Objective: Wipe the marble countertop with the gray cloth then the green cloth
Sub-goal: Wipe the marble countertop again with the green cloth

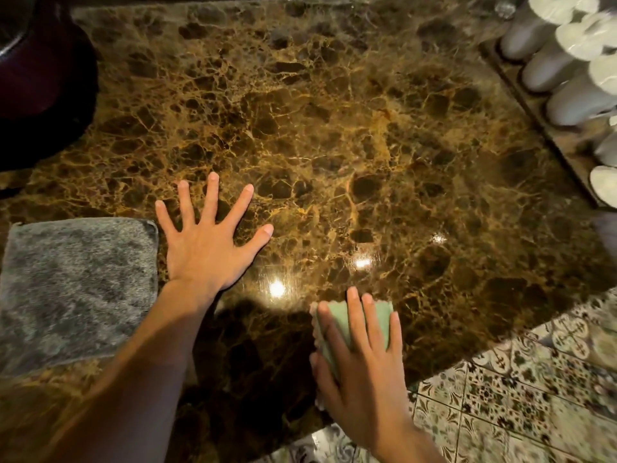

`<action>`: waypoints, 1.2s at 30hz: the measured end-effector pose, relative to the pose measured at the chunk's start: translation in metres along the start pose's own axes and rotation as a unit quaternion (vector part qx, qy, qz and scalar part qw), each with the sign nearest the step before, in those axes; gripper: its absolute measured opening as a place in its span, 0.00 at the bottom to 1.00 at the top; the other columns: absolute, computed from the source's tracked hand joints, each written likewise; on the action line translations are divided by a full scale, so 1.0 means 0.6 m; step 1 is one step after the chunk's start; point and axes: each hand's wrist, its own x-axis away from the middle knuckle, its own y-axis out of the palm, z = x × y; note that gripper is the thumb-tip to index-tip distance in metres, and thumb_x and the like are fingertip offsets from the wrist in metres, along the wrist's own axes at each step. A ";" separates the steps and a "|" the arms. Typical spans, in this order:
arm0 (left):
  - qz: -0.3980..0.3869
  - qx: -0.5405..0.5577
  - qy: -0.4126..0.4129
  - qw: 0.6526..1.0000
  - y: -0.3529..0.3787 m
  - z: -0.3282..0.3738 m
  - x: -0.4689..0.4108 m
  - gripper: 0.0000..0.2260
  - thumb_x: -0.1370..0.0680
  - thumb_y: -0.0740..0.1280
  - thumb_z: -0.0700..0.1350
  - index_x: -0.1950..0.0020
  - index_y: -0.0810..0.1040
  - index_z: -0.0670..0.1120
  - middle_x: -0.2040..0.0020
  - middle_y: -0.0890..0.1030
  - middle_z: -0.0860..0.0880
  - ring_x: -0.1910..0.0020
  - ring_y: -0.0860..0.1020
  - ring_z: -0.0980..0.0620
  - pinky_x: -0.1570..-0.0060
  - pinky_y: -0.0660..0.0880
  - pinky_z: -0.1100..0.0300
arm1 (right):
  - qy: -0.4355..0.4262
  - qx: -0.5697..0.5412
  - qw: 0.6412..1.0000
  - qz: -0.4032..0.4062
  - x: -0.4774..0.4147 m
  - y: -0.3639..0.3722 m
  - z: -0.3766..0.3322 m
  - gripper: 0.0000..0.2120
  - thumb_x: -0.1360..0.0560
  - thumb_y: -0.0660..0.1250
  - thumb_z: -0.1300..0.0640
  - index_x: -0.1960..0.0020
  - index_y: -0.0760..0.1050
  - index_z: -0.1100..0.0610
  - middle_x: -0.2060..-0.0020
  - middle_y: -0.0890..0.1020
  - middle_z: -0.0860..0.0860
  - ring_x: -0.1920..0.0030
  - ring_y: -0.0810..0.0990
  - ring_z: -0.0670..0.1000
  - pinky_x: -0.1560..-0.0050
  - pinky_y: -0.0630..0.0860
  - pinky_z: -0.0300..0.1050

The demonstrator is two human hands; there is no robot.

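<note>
Left hand (pixel 208 243): flat on the table (pixel 334 128), fingers spread, beside the gray cloth (pixel 73 289).
Right hand (pixel 360 365): straight fingers pressing the green cloth (pixel 340 320).

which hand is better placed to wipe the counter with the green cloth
Right. The right hand lies flat on the green cloth near the front edge of the marble countertop, bare stone ahead of it. The left hand rests spread on the stone beside the gray cloth, holding nothing.

On the countertop (pixel 334 128), one cloth (pixel 76 289) lies far left, another cloth (pixel 383 320) front centre
</note>
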 end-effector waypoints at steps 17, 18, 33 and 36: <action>0.014 -0.002 -0.003 1.000 0.003 0.000 0.000 0.34 0.28 0.37 0.79 0.24 0.35 0.71 0.18 0.35 0.52 0.20 0.35 0.40 0.25 0.37 0.32 | 0.115 -0.042 0.992 0.014 -0.546 -0.143 0.124 0.30 0.18 0.39 0.36 0.17 0.42 0.40 0.17 0.42 0.55 0.18 0.38 0.58 0.23 0.36 0.70; 0.015 -0.003 -0.003 1.000 0.003 -0.001 -0.001 0.34 0.28 0.37 0.79 0.24 0.35 0.71 0.18 0.35 0.52 0.20 0.34 0.40 0.25 0.37 0.32 | 0.116 -0.042 0.992 0.011 -0.567 -0.151 0.129 0.30 0.17 0.40 0.36 0.17 0.42 0.41 0.17 0.41 0.55 0.18 0.38 0.58 0.23 0.36 0.70; 0.010 -0.001 -0.007 1.000 0.000 0.001 0.000 0.34 0.28 0.38 0.79 0.23 0.37 0.71 0.17 0.36 0.52 0.20 0.35 0.39 0.25 0.36 0.32 | 0.044 -0.007 0.998 0.040 -0.304 -0.075 0.114 0.29 0.17 0.37 0.36 0.17 0.41 0.40 0.17 0.43 0.55 0.18 0.39 0.55 0.21 0.39 0.66; 0.009 -0.002 -0.006 1.000 0.000 0.000 0.002 0.35 0.28 0.37 0.79 0.23 0.37 0.72 0.18 0.36 0.52 0.20 0.35 0.39 0.25 0.36 0.32 | 0.031 0.000 0.999 0.036 -0.146 -0.039 0.095 0.28 0.15 0.41 0.37 0.17 0.43 0.41 0.17 0.45 0.56 0.17 0.40 0.56 0.21 0.45 0.68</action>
